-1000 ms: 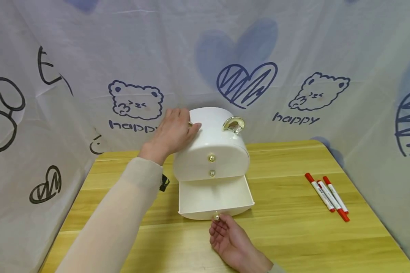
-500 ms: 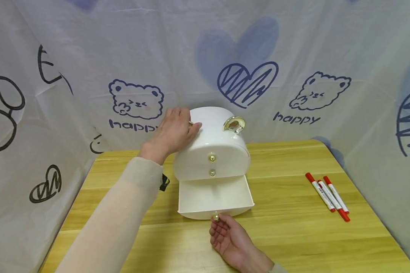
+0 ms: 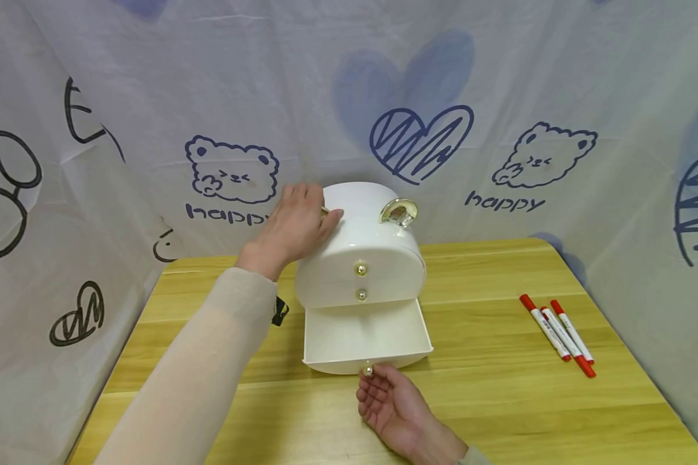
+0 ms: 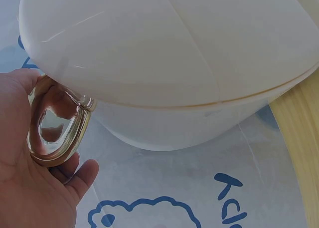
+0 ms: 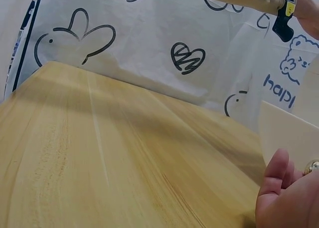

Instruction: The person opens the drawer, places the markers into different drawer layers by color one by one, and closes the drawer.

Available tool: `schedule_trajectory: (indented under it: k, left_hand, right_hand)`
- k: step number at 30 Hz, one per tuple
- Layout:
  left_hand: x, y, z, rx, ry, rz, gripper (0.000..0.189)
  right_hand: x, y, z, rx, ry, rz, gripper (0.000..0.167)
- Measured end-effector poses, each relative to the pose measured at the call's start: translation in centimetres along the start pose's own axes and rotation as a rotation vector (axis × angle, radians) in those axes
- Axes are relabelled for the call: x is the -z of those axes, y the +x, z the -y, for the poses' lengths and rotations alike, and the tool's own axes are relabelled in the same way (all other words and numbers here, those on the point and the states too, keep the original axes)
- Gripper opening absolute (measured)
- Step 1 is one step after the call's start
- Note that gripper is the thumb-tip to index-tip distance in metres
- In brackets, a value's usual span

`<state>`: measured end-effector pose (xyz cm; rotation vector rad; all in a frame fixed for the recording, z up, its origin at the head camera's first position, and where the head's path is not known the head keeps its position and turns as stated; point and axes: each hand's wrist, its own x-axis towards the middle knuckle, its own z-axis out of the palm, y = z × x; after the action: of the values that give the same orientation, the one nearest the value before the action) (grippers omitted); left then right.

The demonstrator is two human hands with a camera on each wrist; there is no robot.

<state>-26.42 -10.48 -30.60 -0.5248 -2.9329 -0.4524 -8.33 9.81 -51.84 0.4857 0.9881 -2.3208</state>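
Observation:
A white rounded storage box [image 3: 360, 226] with small gold knobs stands in the middle of the table. My left hand [image 3: 293, 223] grips the gold ear-shaped handle [image 4: 57, 123] on the box's left side; a matching gold ear [image 3: 398, 212] shows on the right. The bottom drawer [image 3: 366, 332] is pulled out towards me, and its inside looks bare. At its front, my right hand [image 3: 392, 410] pinches the drawer knob [image 3: 368, 371] between thumb and finger, palm turned up. In the right wrist view that knob is partly cut off at the frame's edge.
Several red-capped markers [image 3: 558, 332] lie together on the right of the wooden table [image 3: 477, 400]. A white cloth [image 3: 302, 84] printed with bears and hearts hangs behind and at both sides. The black camera strap [image 3: 280, 311] shows beneath the left wrist.

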Motion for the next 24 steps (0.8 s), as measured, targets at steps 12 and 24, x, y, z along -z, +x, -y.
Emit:
schedule_trajectory:
  k: [12,24]
  left_hand:
    - [0.0,0.0,-0.1,-0.002,0.004,0.000,0.040]
    - [-0.1,0.1,-0.1,-0.005,-0.003,0.000,0.039]
  right_hand:
    - [0.6,-1.3,0.3,-0.027,-0.012,-0.011,0.031]
    - [-0.2,-4.4,4.1,0.016,-0.017,0.104,0.032]
